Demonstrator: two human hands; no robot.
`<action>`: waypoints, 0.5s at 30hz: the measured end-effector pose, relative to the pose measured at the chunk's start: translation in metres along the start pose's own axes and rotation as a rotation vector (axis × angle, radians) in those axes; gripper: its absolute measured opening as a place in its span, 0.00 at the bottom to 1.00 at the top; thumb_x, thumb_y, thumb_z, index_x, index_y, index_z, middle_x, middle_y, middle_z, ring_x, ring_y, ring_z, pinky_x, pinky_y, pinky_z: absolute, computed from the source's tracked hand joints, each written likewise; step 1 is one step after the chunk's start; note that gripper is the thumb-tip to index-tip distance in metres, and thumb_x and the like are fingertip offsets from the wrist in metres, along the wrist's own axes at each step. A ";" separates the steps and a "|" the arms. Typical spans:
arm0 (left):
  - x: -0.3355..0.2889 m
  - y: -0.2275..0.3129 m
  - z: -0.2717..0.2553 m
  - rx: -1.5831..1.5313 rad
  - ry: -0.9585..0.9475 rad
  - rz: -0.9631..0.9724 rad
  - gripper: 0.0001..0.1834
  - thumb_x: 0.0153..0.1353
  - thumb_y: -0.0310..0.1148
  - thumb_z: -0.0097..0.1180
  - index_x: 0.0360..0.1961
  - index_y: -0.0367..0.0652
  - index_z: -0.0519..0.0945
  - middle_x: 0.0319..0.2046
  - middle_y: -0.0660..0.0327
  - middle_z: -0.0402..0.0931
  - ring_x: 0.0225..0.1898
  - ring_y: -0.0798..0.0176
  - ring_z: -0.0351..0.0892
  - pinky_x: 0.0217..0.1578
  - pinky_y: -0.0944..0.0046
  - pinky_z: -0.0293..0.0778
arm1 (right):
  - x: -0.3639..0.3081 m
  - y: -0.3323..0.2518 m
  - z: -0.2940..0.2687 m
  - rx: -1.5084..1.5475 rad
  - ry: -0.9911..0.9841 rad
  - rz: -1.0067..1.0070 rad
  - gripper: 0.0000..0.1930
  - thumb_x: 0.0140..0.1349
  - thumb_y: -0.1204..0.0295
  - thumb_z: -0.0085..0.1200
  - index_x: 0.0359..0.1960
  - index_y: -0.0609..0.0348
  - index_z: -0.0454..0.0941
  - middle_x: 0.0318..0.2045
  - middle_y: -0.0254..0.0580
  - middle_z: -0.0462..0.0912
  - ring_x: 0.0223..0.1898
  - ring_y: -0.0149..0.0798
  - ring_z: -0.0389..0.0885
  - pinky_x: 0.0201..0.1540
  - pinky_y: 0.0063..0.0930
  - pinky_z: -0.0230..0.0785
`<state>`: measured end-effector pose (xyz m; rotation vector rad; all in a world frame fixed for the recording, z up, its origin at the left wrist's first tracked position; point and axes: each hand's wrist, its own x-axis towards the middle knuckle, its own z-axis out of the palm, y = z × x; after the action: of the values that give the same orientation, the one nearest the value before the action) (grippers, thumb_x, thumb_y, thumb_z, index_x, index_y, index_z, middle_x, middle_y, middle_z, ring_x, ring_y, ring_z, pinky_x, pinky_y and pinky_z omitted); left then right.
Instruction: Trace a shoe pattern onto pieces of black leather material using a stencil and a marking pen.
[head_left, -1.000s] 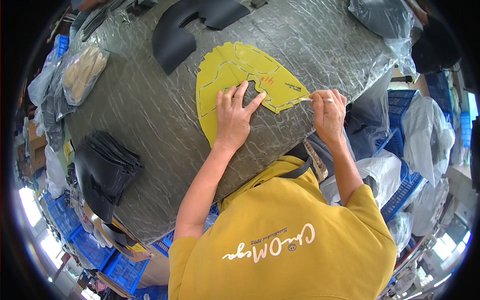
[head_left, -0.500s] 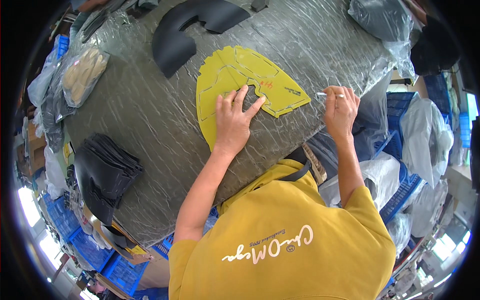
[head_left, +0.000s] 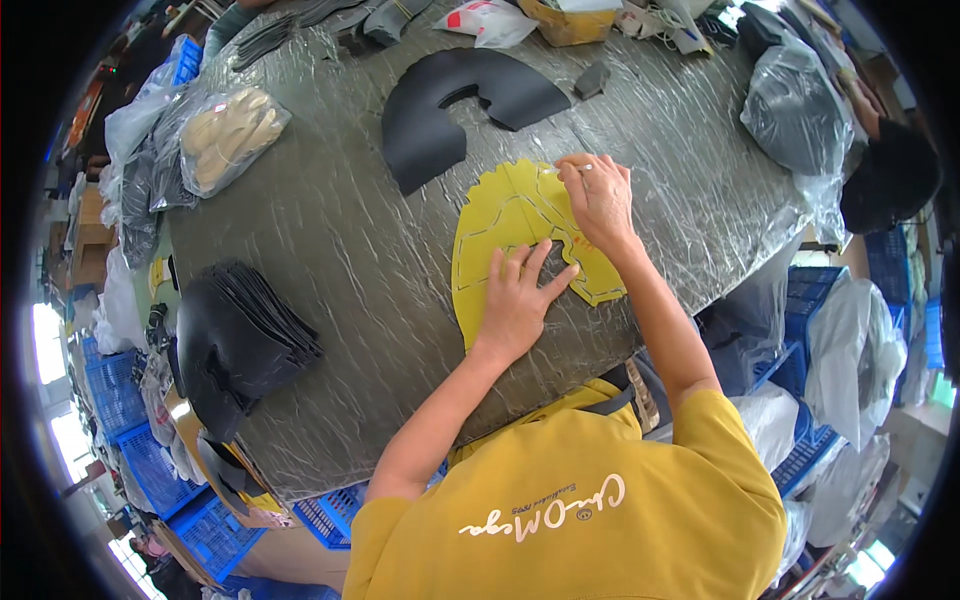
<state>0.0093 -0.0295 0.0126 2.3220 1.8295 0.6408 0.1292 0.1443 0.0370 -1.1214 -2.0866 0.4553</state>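
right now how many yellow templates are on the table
1: the yellow template lies near the middle of the table, partly covered by the left hand and right hand; any beneath it would be hidden.

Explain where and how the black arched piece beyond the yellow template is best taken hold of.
Grip the black arched piece by its left leg, pinching the outer edge from the person's left, I'd judge. It lies flat with that edge bare; the yellow template, left hand and right hand are all off its open side.
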 end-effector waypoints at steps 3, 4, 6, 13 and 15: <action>-0.002 -0.001 0.000 0.010 -0.011 -0.004 0.31 0.60 0.24 0.55 0.63 0.66 0.78 0.68 0.55 0.64 0.66 0.46 0.63 0.68 0.34 0.56 | 0.003 -0.003 0.004 -0.039 -0.012 0.010 0.08 0.69 0.68 0.54 0.37 0.54 0.85 0.36 0.34 0.88 0.40 0.41 0.82 0.54 0.39 0.64; -0.002 -0.002 0.000 0.010 -0.008 -0.006 0.31 0.60 0.24 0.55 0.63 0.66 0.78 0.68 0.55 0.64 0.66 0.46 0.63 0.68 0.34 0.56 | 0.003 -0.003 0.005 -0.056 0.001 0.000 0.07 0.68 0.69 0.54 0.37 0.53 0.85 0.36 0.33 0.88 0.40 0.41 0.82 0.54 0.39 0.64; -0.001 -0.002 0.001 0.003 -0.008 -0.011 0.31 0.60 0.24 0.55 0.63 0.66 0.78 0.68 0.55 0.64 0.66 0.46 0.63 0.69 0.34 0.55 | 0.003 -0.003 0.006 -0.074 0.014 -0.011 0.07 0.68 0.69 0.55 0.36 0.53 0.85 0.35 0.33 0.88 0.40 0.40 0.81 0.54 0.38 0.64; -0.001 -0.003 0.002 -0.022 0.001 -0.018 0.31 0.60 0.23 0.54 0.63 0.66 0.78 0.69 0.54 0.63 0.67 0.46 0.62 0.69 0.34 0.53 | -0.002 -0.009 -0.001 -0.109 0.008 -0.120 0.06 0.68 0.70 0.55 0.36 0.53 0.84 0.32 0.33 0.87 0.37 0.40 0.81 0.51 0.39 0.65; -0.001 -0.003 0.003 -0.028 0.001 -0.021 0.32 0.60 0.23 0.54 0.64 0.67 0.77 0.69 0.54 0.62 0.68 0.46 0.62 0.69 0.33 0.52 | -0.005 -0.010 -0.002 -0.121 -0.014 -0.137 0.06 0.69 0.71 0.54 0.37 0.54 0.83 0.32 0.33 0.87 0.36 0.40 0.81 0.51 0.39 0.65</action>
<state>0.0081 -0.0298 0.0084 2.2821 1.8305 0.6605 0.1266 0.1348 0.0424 -1.0377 -2.2107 0.2746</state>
